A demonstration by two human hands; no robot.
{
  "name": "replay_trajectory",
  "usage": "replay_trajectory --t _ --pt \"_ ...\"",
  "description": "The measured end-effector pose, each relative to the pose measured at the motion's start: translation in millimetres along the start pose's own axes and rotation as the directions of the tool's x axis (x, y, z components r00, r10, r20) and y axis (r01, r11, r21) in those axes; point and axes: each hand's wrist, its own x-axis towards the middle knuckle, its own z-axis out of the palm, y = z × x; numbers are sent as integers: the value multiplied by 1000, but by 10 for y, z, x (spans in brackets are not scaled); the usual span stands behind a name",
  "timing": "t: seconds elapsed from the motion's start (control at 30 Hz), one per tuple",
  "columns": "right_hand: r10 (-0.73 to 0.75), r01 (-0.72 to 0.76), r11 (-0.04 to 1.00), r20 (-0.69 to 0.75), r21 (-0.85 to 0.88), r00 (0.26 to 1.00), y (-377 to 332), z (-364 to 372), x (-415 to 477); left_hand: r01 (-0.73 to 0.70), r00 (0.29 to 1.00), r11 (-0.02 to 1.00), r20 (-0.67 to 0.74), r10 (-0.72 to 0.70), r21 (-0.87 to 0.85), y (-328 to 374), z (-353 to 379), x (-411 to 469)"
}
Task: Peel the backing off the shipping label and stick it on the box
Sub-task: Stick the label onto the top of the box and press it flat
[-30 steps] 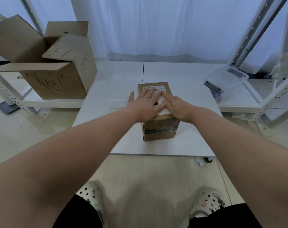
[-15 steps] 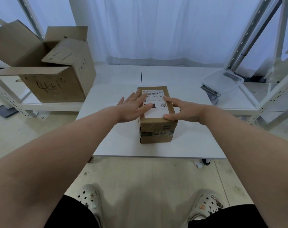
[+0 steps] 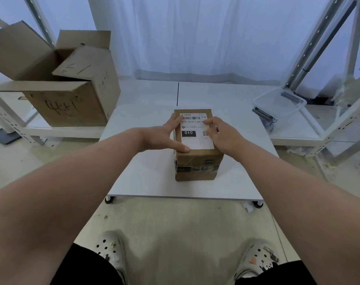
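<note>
The small white table sat at centre frame with bare surface on every side of the box, most of it toward the near edge and the left. The box, brown corrugated card with glossy tape across its near face, stood mid-table. The shipping label, a smooth white rectangle with a barcode and a black "010" block, lay flat on its top.

The left hand was spread wide, with the thumb on the label's near-left corner and the fingers at the far-left edge. The right hand rested on the right edge with fingers loosely bent, one tip on the label; neither gripped anything.

At upper left, a large open carton had flaps that hid its inside. At right, a clear plastic tub sat on low shelving; its contents could not be made out.
</note>
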Motion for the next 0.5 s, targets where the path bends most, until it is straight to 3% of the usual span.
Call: replay_trajectory --t 0.07,0.17,0.27,0.5 --pt "-17 19 999 -55 34 998 -21 41 -4 -60 998 987 -35 56 -146 20 15 32" --pt "98 -86 986 -80 143 992 -54 100 19 -118 953 915 -303 -5 -386 134 186 147" --pt "190 -172 964 -72 203 979 8 147 94 -77 882 949 -465 -78 -305 110 340 289" --pt "255 -208 908 -88 364 963 30 132 132 -125 848 934 -525 -75 -336 100 355 288"
